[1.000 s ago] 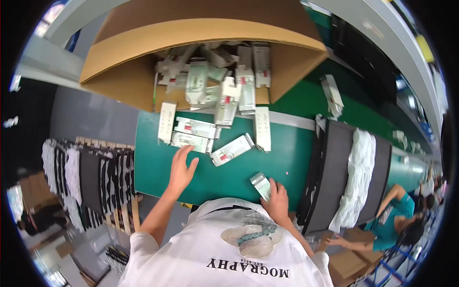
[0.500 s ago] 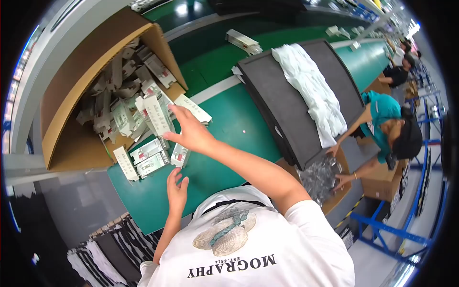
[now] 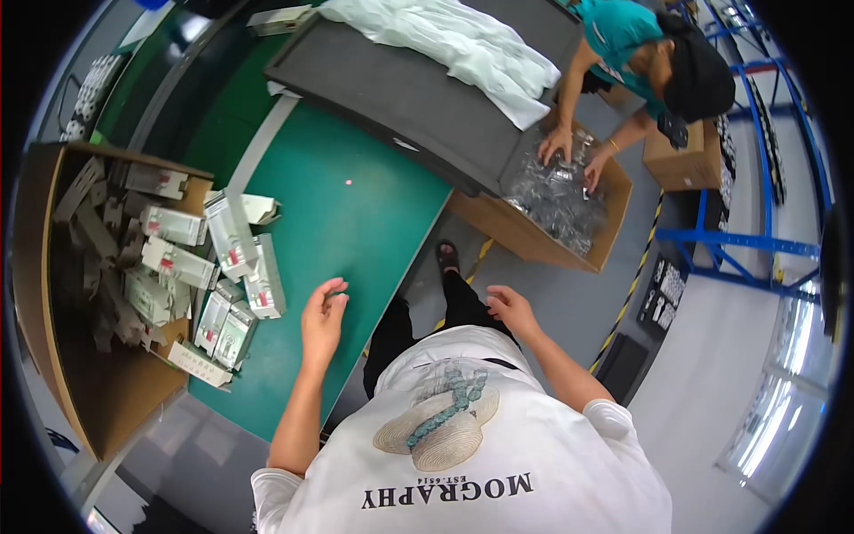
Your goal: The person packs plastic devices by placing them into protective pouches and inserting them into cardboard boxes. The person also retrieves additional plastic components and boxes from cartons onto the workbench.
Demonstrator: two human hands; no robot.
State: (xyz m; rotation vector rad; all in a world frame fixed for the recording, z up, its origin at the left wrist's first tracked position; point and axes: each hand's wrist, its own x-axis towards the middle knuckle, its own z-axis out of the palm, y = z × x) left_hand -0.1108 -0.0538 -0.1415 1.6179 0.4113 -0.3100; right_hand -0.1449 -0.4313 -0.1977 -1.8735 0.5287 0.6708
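Note:
Above the green tabletop (image 3: 356,209), near its front edge, my left hand (image 3: 322,320) is empty, its thumb and fingers slightly bent and apart. My right hand (image 3: 510,307) hangs off the table beside my waist, loosely bent, with nothing visible in it. To the left of my left hand lies a loose pile of small white boxes with printed fronts; the nearest are a box (image 3: 264,278) standing at a slant and a box (image 3: 235,335) lying at the table edge. More such boxes (image 3: 173,260) spill from a large cardboard carton (image 3: 124,400) tipped on its side.
A black padded board (image 3: 374,89) with white cloth (image 3: 454,44) on it lies across the table's far side. At right, a co-worker's hands (image 3: 560,147) reach into a carton (image 3: 498,231) of clear plastic bags. Blue racks (image 3: 729,245) stand farther right.
My right hand has drawn back from the white boxes to my waist. My left hand remains over the table's front edge. The view has turned right, and the box pile now appears farther left.

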